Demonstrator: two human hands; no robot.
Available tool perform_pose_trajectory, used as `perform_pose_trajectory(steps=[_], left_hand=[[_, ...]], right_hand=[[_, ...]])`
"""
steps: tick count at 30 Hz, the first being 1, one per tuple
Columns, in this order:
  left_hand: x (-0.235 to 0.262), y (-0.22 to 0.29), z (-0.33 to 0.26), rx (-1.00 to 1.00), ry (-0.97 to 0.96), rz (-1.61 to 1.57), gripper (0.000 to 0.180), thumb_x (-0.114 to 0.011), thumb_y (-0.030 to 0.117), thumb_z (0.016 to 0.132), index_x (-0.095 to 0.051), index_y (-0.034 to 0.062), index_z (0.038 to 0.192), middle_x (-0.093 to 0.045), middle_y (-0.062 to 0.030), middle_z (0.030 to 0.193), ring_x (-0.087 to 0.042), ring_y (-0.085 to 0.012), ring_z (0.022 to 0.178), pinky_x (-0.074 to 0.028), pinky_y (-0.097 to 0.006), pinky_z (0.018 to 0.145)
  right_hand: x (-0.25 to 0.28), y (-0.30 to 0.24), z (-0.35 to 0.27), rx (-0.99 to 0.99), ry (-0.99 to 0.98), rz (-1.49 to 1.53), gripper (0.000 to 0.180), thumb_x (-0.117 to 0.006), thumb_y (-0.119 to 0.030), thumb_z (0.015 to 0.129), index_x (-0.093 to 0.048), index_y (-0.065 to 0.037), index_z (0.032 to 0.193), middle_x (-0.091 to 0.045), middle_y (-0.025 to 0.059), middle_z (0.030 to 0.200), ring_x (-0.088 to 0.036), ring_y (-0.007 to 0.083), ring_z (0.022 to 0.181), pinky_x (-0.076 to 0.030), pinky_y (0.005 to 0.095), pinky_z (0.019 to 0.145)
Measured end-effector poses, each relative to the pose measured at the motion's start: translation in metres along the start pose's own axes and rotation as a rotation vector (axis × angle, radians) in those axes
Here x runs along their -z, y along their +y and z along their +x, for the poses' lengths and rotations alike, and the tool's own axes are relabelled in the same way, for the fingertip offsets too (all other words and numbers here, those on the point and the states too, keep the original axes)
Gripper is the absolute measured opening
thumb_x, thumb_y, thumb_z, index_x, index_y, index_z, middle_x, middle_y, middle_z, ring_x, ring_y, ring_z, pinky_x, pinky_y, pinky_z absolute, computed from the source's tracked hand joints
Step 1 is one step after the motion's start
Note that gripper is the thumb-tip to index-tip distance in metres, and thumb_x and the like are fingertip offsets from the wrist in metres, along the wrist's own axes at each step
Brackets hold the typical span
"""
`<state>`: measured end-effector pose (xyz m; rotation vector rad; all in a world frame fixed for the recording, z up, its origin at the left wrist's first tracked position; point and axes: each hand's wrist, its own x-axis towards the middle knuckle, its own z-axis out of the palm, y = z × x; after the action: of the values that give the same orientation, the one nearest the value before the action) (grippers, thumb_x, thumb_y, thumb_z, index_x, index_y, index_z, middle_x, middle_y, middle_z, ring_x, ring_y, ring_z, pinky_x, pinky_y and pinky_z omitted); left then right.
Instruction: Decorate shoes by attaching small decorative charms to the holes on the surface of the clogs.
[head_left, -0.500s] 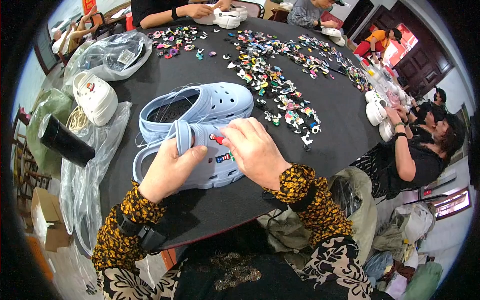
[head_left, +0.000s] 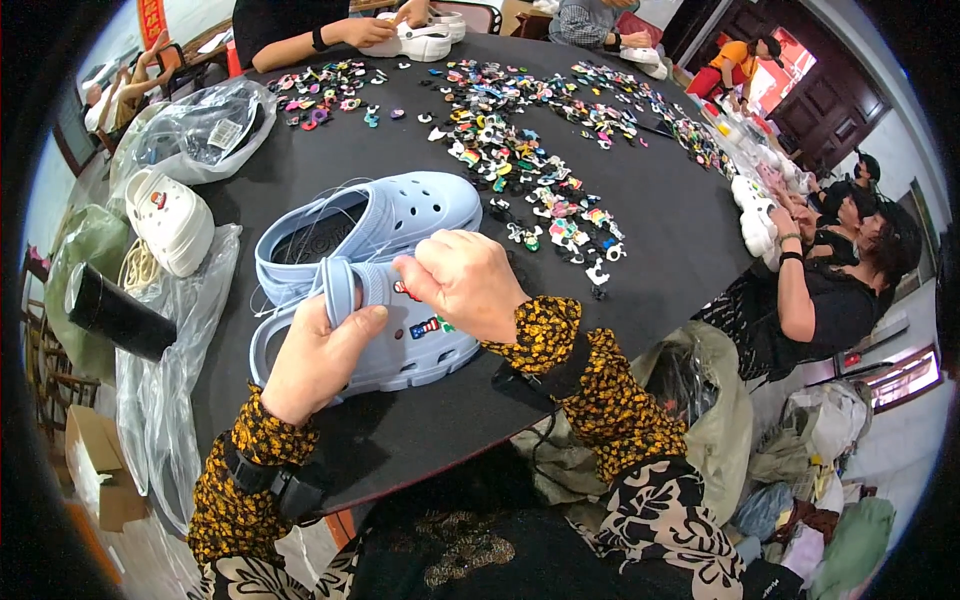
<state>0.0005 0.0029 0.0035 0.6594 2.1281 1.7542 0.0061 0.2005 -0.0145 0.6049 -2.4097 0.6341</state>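
- The near blue clog (head_left: pixel 396 352) lies heel-left, toe-right.
- Left hand (head_left: pixel 325 350) grips its upper at the opening.
- Right hand (head_left: pixel 466 285), curled, sits nearer its toe; grip unclear.

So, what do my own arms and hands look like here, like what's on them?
Your left hand and right hand are ungloved. Patterned black and yellow-orange forearm sleeves gather at the wrists. A black strap with a boxy black device circles the left; a dark band circles the right. Higher up are black-and-cream patterned sleeves.
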Motion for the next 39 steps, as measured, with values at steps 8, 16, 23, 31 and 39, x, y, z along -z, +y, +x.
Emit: perform_pose_trajectory(steps=[8, 16, 23, 31, 39], left_hand=[[0.003, 0.002, -0.002, -0.013, -0.041, -0.031, 0.018, -0.056, 0.012, 0.087, -0.061, -0.0012, 0.098, -0.057, 0.0006, 0.078, -0.049, -0.0078, 0.073, -0.043, -0.026, 0.068], [0.004, -0.001, 0.000, -0.045, -0.034, -0.044, 0.017, -0.055, 0.011, 0.087, -0.062, -0.0007, 0.096, -0.058, 0.0009, 0.078, -0.050, -0.0072, 0.074, -0.043, -0.026, 0.068], [0.005, 0.000, -0.001, 0.013, -0.051, -0.041, 0.013, -0.054, 0.011, 0.087, -0.060, -0.0001, 0.089, -0.057, 0.0010, 0.077, -0.050, -0.0068, 0.073, -0.043, -0.026, 0.066], [0.003, -0.003, 0.001, -0.006, -0.059, -0.087, 0.013, -0.055, 0.011, 0.087, -0.060, -0.0006, 0.088, -0.058, 0.0006, 0.076, -0.050, -0.0071, 0.073, -0.043, -0.026, 0.065], [0.004, 0.002, 0.000, 0.031, -0.048, -0.050, 0.012, -0.056, 0.011, 0.086, -0.059, -0.0003, 0.084, -0.055, 0.0014, 0.073, -0.047, -0.0067, 0.069, -0.041, -0.026, 0.062]], right_hand=[[0.009, -0.004, -0.004, -0.319, 0.145, 0.350, 0.029, -0.061, -0.021, 0.086, -0.049, -0.002, 0.067, -0.048, 0.0148, 0.061, -0.053, 0.0328, 0.057, -0.041, 0.0403, 0.051], [-0.004, -0.014, 0.005, -0.113, 0.124, 0.155, 0.021, -0.063, -0.021, 0.085, -0.052, -0.005, 0.075, -0.052, 0.0117, 0.071, -0.056, 0.0321, 0.063, -0.044, 0.0416, 0.053], [-0.011, -0.024, 0.002, 0.001, 0.174, 0.188, 0.017, -0.064, -0.016, 0.082, -0.052, -0.005, 0.077, -0.052, 0.0101, 0.074, -0.057, 0.0297, 0.068, -0.046, 0.0398, 0.057], [-0.012, -0.024, 0.003, 0.076, 0.160, 0.086, 0.020, -0.064, -0.019, 0.081, -0.051, -0.005, 0.075, -0.049, 0.0100, 0.073, -0.055, 0.0290, 0.066, -0.045, 0.0391, 0.057], [-0.009, -0.016, 0.003, 0.210, 0.174, -0.021, 0.019, -0.065, -0.020, 0.079, -0.052, -0.007, 0.072, -0.051, 0.0070, 0.076, -0.051, 0.0250, 0.072, -0.045, 0.0364, 0.061]])
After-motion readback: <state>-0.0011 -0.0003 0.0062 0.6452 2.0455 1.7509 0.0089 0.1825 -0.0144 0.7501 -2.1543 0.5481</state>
